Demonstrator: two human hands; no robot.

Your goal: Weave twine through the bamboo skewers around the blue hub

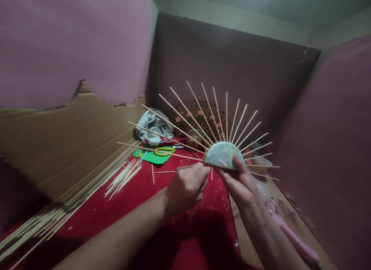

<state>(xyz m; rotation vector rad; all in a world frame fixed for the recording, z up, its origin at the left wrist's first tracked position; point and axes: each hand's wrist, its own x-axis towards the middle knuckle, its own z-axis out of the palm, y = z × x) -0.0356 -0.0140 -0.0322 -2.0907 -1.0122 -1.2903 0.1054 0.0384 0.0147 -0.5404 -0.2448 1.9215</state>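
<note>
Pale blue half-round paper disc [222, 154] bearing thin wooden sticks [226, 115] is held raised, probably keeping sticks free; right hand [240, 183] fingers grasp its base, left hand [187, 187] fingers pinch its corner.

The half-disc [222, 156] has a matt, pale blue patterned covering; whether it is paper or cloth I cannot tell. The skewers [226, 115] fanning from it are thin bare wood, smooth and unpainted, like the loose sticks [124, 177] at the left. Beneath lies a soft, matt red cloth [188, 231]. The left wall [72, 138] is rough brown cardboard. The far green sheet [152, 157] looks like paper, and the scissors [164, 151] have glossy yellow plastic handles.
</note>
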